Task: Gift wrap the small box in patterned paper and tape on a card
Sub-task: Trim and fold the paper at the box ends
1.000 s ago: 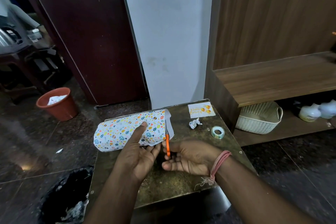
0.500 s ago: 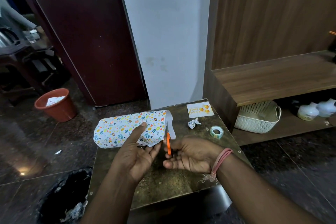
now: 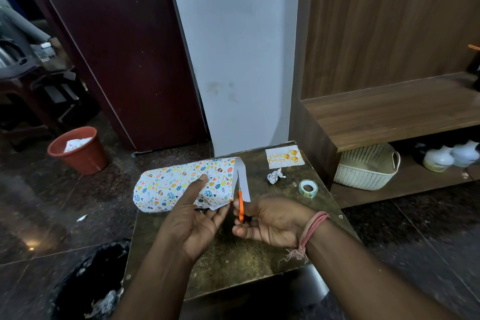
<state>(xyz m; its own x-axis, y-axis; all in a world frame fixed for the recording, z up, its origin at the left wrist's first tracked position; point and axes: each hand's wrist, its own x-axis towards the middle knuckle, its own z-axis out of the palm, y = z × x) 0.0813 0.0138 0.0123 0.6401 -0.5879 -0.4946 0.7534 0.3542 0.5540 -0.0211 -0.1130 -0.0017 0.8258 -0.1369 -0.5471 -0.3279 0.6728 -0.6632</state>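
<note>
Patterned paper (image 3: 181, 184), white with small multicolour eggs, hearts and leaves, lies curved over the box at the bench's far-left part; box itself hidden under it. Plain white underside shows as a narrow strip (image 3: 243, 180) peeling off the paper's right edge.

Left hand (image 3: 192, 221) holds the near-right edge of the paper: thumb straight and pressed flat on the printed top, fingers curled beneath the edge.

Right hand (image 3: 267, 221) grips scissors (image 3: 240, 205), fingers curled round the orange plastic handles. Thin metal blade tip pokes up between the paper and the white strip; can't tell how far the blades are apart.

Bench (image 3: 233, 262) top is mottled brown-green, stone-like, glossy, with rounded corners.

Card (image 3: 284, 157): flat pale rectangle, gold balloons and "Happy Birthday" script, at the far right corner. Crumpled paper scrap (image 3: 274, 176) just in front of it. Clear tape roll (image 3: 308, 188), a ring lying flat, near the right edge, apart from the scrap.

Pink thread band (image 3: 311, 228) with frayed ends wraps the right wrist.

Off bench: terracotta plastic bucket (image 3: 78, 150) on dark polished floor at left, cream perforated basket (image 3: 366, 169) under the wood-grain shelf at right.
</note>
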